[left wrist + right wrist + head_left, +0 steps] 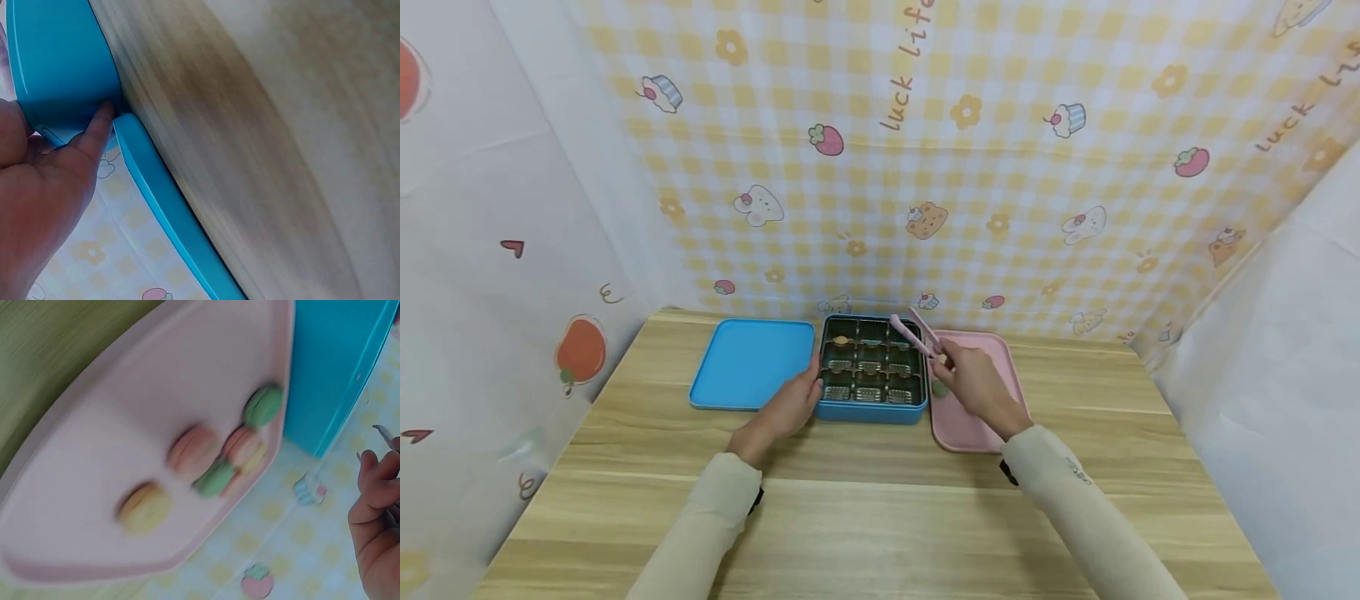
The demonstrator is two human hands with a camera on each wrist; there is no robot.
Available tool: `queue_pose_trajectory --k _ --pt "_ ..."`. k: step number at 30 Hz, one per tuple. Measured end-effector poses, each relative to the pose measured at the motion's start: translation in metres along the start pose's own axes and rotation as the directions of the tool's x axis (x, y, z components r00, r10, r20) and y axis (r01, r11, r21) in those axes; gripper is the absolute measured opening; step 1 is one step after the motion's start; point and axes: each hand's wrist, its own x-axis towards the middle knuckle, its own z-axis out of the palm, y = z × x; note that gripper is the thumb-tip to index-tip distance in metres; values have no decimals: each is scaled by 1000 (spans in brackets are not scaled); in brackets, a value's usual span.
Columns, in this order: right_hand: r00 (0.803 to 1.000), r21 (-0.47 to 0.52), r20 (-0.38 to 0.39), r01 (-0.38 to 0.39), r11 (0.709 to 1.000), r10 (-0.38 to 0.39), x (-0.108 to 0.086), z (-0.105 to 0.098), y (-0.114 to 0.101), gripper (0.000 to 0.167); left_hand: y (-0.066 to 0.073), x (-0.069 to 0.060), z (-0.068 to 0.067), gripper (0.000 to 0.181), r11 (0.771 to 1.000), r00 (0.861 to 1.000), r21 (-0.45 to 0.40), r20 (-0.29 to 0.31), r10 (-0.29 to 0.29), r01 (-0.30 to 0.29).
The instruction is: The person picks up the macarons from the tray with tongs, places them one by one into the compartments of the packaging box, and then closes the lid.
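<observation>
My left hand (pixel 786 406) grips the left side of a blue box (pixel 871 412) with a dark tray of several compartments inside. In the left wrist view, the digits of the left hand (pixel 53 181) lie against the box's blue wall (pixel 65 62) near its corner. A small yellowish-brown round thing (pixel 841 340) sits in the back left compartment. Pink tongs (pixel 912 335) are held in my right hand (pixel 973 379), their two tips apart over the box's back right corner, nothing seen between them. Several macarons (pixel 194 452), pink, green and yellow, lie on the pink tray (pixel 87 456).
A blue lid (pixel 752 364) lies flat left of the box. The pink tray stands against the box's right side. Behind them hangs a yellow checked cloth (pixel 880 208), close to the table's back edge. Wooden tabletop (pixel 880 525) stretches in front.
</observation>
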Motion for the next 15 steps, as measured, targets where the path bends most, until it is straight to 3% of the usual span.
queue_pose_trajectory --k 4,10,15 --pt "1000 -9 -22 -9 1000 9 -8 -9 19 9 0 1 1 61 1000 1000 6 2 9 -9" --pt "998 -25 16 -67 997 68 -24 -18 40 13 0 1 1 61 1000 1000 11 3 -6 6" --pt "998 -80 49 -36 996 40 -37 -18 50 10 1 2 -1 61 1000 1000 9 12 -15 15"
